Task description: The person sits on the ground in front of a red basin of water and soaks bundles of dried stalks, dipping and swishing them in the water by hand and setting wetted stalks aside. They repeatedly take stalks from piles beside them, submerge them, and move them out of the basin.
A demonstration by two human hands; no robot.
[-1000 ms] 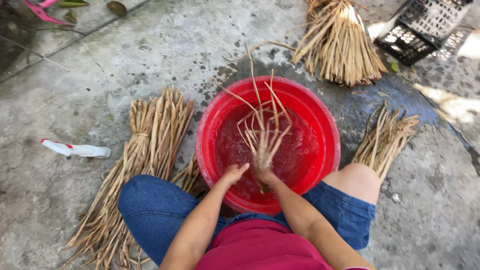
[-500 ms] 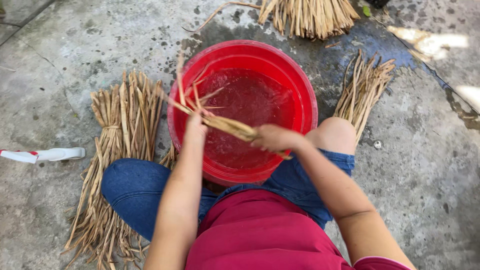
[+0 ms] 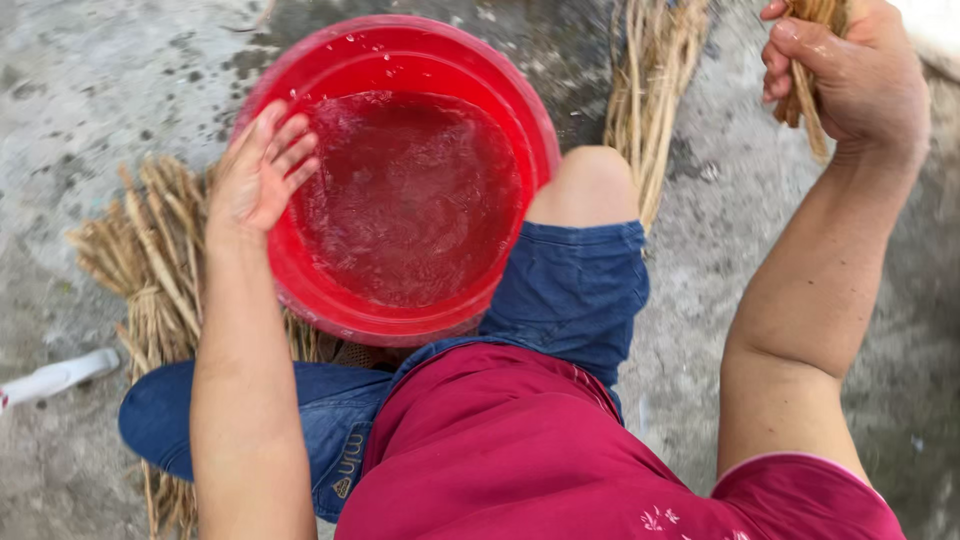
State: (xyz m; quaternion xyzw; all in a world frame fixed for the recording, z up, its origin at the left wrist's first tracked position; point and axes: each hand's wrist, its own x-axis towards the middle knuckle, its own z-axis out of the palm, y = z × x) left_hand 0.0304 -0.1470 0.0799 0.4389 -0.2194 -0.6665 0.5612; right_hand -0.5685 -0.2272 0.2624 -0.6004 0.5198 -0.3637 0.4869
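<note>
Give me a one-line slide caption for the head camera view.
Right hand grips a bunch of dried reeds beside a red basin of water; the open left hand hovers at its rim.

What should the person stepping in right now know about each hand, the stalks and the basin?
Left hand: open, fingers spread, at the left rim of the red basin, holding nothing.
Right hand: closed in a grip on a bunch of dried stalks, held out to the right, clear of the basin.
Basin: holds reddish liquid; no stalks visible inside.
Dry bundle lies left of the basin; another bundle lies right of it, past the knee.
The held bunch has not been set down.
</note>
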